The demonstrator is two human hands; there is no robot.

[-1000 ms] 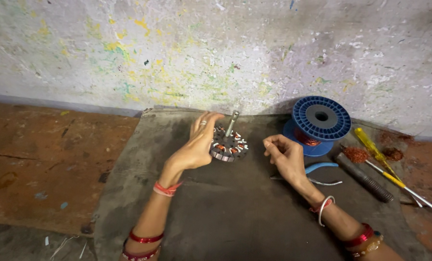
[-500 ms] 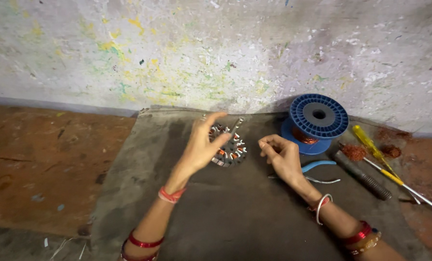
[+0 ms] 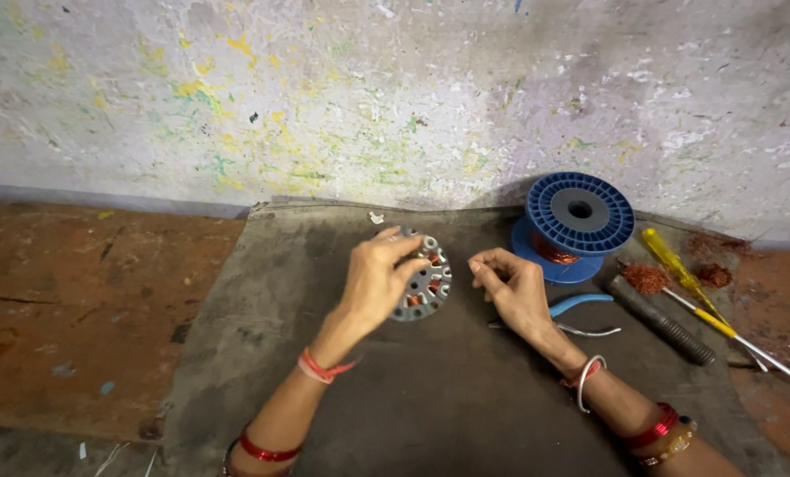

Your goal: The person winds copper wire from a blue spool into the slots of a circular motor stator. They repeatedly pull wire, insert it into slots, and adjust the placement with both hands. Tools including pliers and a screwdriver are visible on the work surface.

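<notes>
- While I kneel over the mat (image 3: 430,406), my left hand (image 3: 373,283) grasps the stator (image 3: 426,284), fingers curled over its top and left side, so only its right half shows.
- That stator is a round grey disc with copper windings between its teeth; it sits near the middle of the mat, somewhat toward the far edge.
- My right hand (image 3: 514,287) hovers just beside the stator on its right, fingers bent and pinched together; I cannot tell whether a wire is between them.
- Red threads circle my left wrist, and bangles ring my right one.
- Blue-handled pliers (image 3: 580,305) lie on the mat just right of my right hand.
- Up at the mat's far right corner stands a blue spool (image 3: 580,212) with copper wire wound on its core.
- Near the mat's right edge lies a dark rod (image 3: 660,320), and a yellow screwdriver (image 3: 686,283) rests just past it, by clumps of copper scrap (image 3: 646,277).
- Beyond the mat's far edge rises a paint-flecked wall (image 3: 368,97).
</notes>
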